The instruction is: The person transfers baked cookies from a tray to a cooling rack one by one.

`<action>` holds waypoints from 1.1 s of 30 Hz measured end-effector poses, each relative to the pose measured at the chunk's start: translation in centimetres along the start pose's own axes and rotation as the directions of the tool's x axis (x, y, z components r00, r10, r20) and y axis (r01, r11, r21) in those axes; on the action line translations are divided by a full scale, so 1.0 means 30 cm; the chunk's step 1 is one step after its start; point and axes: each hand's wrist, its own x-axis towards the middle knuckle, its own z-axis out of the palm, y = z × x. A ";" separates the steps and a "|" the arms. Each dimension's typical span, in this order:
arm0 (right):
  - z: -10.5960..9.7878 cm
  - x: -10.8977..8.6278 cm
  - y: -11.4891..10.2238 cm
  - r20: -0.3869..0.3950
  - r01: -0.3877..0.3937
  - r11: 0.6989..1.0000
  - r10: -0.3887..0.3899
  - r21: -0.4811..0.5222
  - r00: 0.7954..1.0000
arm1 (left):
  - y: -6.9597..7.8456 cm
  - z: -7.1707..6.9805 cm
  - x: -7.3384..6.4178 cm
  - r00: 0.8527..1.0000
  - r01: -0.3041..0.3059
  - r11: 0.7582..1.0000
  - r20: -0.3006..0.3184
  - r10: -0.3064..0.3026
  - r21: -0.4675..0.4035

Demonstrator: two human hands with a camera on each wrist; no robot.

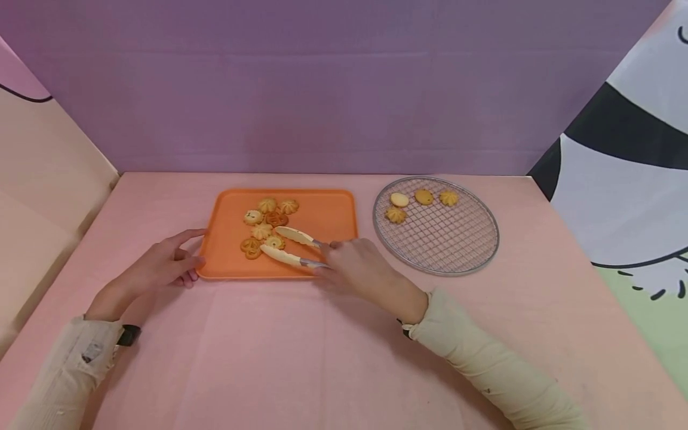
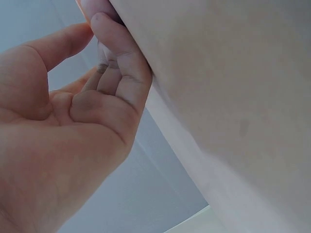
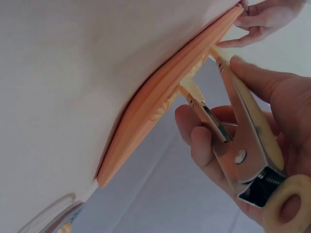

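Note:
My right hand (image 1: 357, 266) grips metal tongs (image 3: 238, 141) with cream tips, spread apart over an orange tray (image 1: 328, 218). A round ring-patterned cookie (image 1: 275, 242) lies between the tips. Around it on the tray sit pretzel-shaped cookies (image 1: 251, 247), swirled flower-shaped cookies (image 1: 261, 232) and a pale dotted round cookie (image 1: 253, 217). At the tray's left edge, my left hand (image 1: 163, 263) touches the rim with extended index finger and thumb, its other fingers bent beneath.
A round wire rack (image 1: 451, 239) lies right of the tray. Near its back left are a pale oval cookie (image 1: 399, 199), a speckled oval cookie (image 1: 424, 197) and two flower-shaped cookies (image 1: 448, 198). A purple wall (image 1: 344, 107) rises behind the pink table (image 1: 269, 352).

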 end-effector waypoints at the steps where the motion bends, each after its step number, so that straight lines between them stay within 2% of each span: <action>1: 0.001 0.000 -0.003 -0.001 -0.001 1.000 0.001 -0.004 1.000 | 0.000 0.000 0.000 1.000 0.001 1.000 0.000 -0.001 -0.001; 10: 0.003 0.000 -0.007 0.007 0.010 1.000 -0.010 -0.015 1.000 | 0.000 0.002 -0.005 1.000 0.001 1.000 -0.003 -0.001 0.001; 25: 0.002 -0.016 0.009 -0.043 0.049 0.999 -0.049 -0.007 0.998 | 0.006 0.001 -0.006 1.000 0.003 1.000 -0.005 -0.003 -0.005; 33: -0.004 -0.031 0.024 -0.036 0.028 0.999 -0.029 -0.021 0.999 | 0.004 0.001 -0.005 1.000 -0.001 1.000 -0.004 0.001 -0.009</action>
